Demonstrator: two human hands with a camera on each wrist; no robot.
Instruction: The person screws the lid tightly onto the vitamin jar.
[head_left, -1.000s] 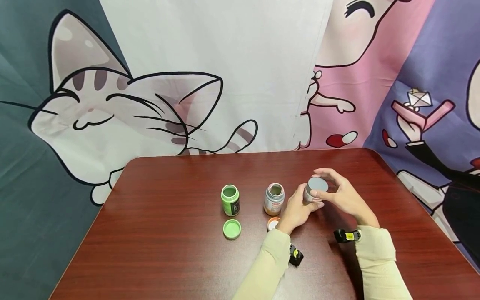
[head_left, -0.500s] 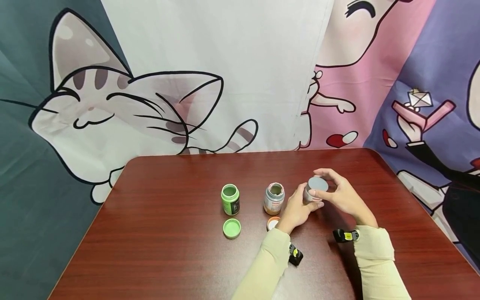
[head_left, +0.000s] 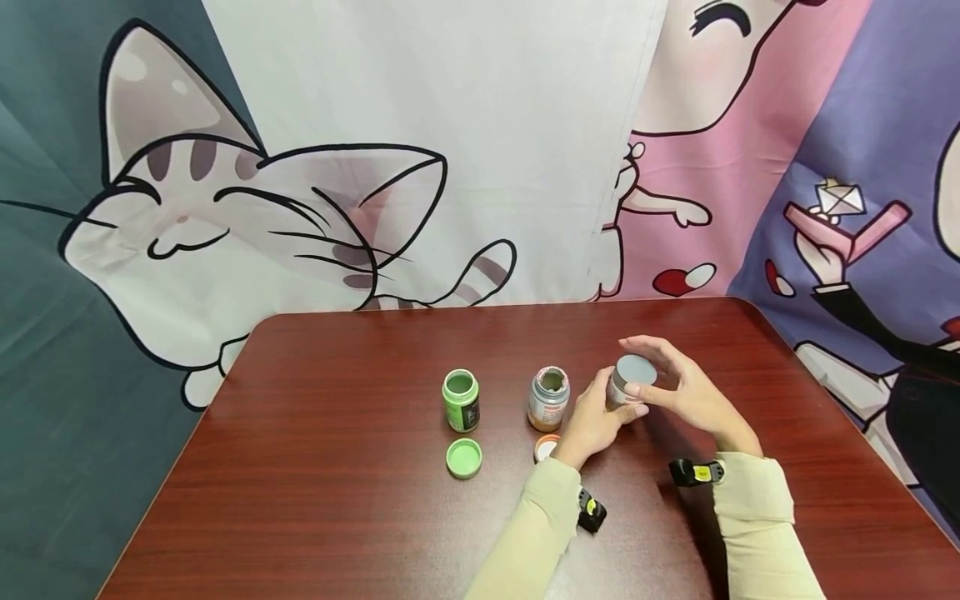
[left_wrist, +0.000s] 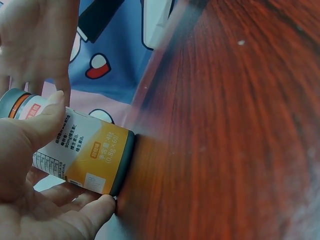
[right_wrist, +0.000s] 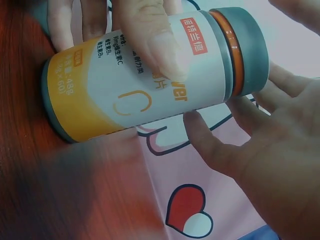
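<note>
My left hand grips an upright supplement bottle by its body. The bottle has a white and yellow label and a grey lid with an orange band beneath it. My right hand holds the lid from the right, its thumb at the near edge and its fingers reaching round the far side. In the left wrist view the bottle's base meets the table or sits very close to it. Exact finger contact behind the lid is hidden.
Left of my hands stand an uncapped grey bottle with a torn seal round its mouth and an uncapped green bottle. A green lid and a partly hidden orange-and-white lid lie on the brown table. Printed cloth hangs behind.
My right fingertips have shifted slightly left at the lid's far side, and the thumb slightly right at its near edge. The left hand and bottle stay in place.
</note>
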